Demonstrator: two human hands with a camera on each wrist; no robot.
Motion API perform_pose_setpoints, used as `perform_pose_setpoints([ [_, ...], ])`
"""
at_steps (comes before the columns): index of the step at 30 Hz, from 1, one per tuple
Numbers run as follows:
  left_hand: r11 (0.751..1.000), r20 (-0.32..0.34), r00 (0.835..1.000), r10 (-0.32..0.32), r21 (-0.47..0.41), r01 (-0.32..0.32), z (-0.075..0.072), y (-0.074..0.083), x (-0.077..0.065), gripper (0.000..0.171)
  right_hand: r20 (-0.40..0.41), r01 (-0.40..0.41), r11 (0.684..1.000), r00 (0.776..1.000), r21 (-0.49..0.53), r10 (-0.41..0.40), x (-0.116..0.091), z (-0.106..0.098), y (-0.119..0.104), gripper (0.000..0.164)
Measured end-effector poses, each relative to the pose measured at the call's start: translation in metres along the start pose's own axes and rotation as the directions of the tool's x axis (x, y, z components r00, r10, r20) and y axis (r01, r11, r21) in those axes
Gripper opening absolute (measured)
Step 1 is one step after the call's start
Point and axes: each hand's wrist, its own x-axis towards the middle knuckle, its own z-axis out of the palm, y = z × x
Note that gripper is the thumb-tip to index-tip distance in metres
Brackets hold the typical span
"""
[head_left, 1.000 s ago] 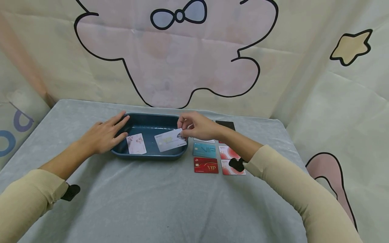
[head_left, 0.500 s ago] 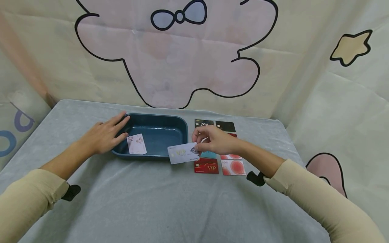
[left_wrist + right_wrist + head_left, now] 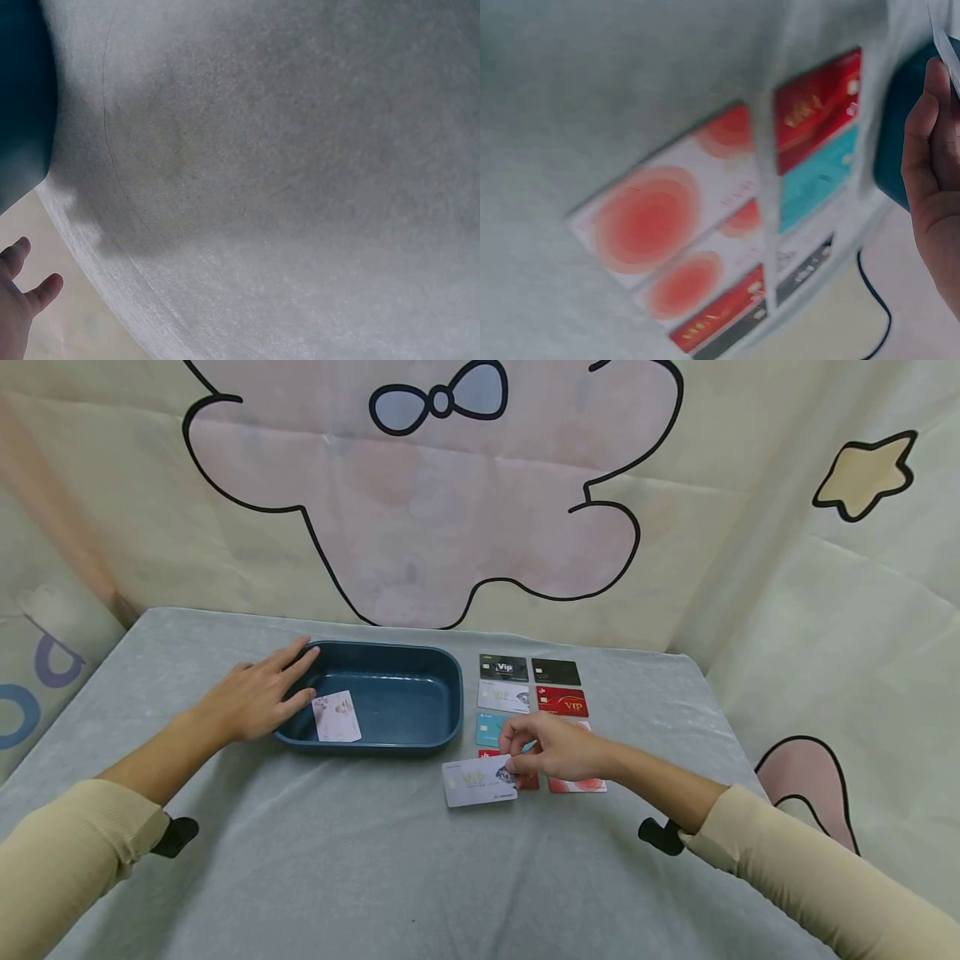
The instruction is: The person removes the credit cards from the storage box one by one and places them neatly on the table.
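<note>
My right hand (image 3: 551,746) pinches a silver-white VIP card (image 3: 477,782) by its right end, above the lower left of the laid-out cards. In the right wrist view, only a sliver of that card (image 3: 946,56) shows beside the fingers. My left hand (image 3: 258,693) rests with spread fingers on the left rim of a dark blue tray (image 3: 393,745). A white card with a pink pattern (image 3: 337,717) lies inside the tray at its left. The left wrist view catches part of the hand (image 3: 22,300) and the tray's side (image 3: 26,105).
Right of the tray, cards lie in two columns: a black Vip card (image 3: 503,667), a plain black card (image 3: 556,672), a silver card (image 3: 503,697), a red VIP card (image 3: 562,701), a teal card (image 3: 489,728) and others partly covered by my right hand. Grey cloth (image 3: 360,860) covers the table.
My right hand has carried the silver-white card out from over the tray, rightward and toward me. The left hand stays on the tray rim, and the card inside has not moved.
</note>
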Motion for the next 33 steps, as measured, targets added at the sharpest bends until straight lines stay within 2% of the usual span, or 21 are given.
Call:
perform_pose_setpoints([
  [8,1.000,0.004,1.000,-0.006,0.000,0.006,-0.001,0.002,0.000,0.069,0.048,-0.033,0.998,0.998,0.053,0.030,-0.010,0.013,0.029,0.016],
  [14,1.000,0.011,1.000,-0.006,0.004,0.006,-0.001,0.001,0.000,0.069,0.050,-0.061,0.994,0.997,0.090,0.056,-0.017,0.019,0.046,0.017],
  [19,1.000,0.008,1.000,-0.002,0.006,0.002,0.000,0.000,0.001,0.069,0.065,-0.124,0.983,0.991,0.138,0.116,-0.022,0.020,0.052,0.018],
  [23,1.000,0.003,1.000,0.005,0.008,-0.005,0.000,0.000,0.000,0.069,0.069,-0.141,0.977,0.989,0.160,0.131,-0.026,0.022,0.054,0.021],
  [33,1.000,0.001,1.000,-0.002,-0.001,0.002,0.000,0.000,-0.001,0.069,0.018,-0.162,0.981,0.987,0.103,0.161,-0.029,0.027,0.057,0.023],
])
